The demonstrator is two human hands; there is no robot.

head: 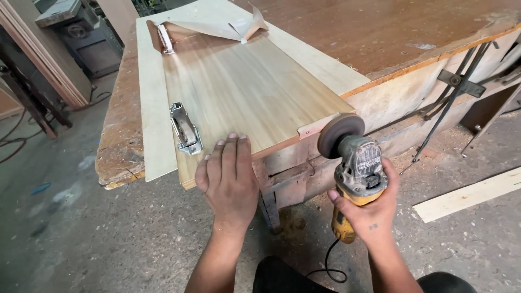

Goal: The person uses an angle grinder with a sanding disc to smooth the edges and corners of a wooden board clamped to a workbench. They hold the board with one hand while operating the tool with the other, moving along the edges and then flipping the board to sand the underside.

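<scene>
Your left hand point(228, 182) lay flat, fingers together, pressing the panel point(244, 92) at its near edge. Your right hand point(366, 209) was wrapped round the grinder point(355, 168), its disc point(339, 134) just beside the panel's near right corner, where the edge strip looked untrimmed. Two hinges point(185, 129) sat along the left edge. At the bench's point(380, 32) far end, film point(217, 24) was only partly peeled.
</scene>
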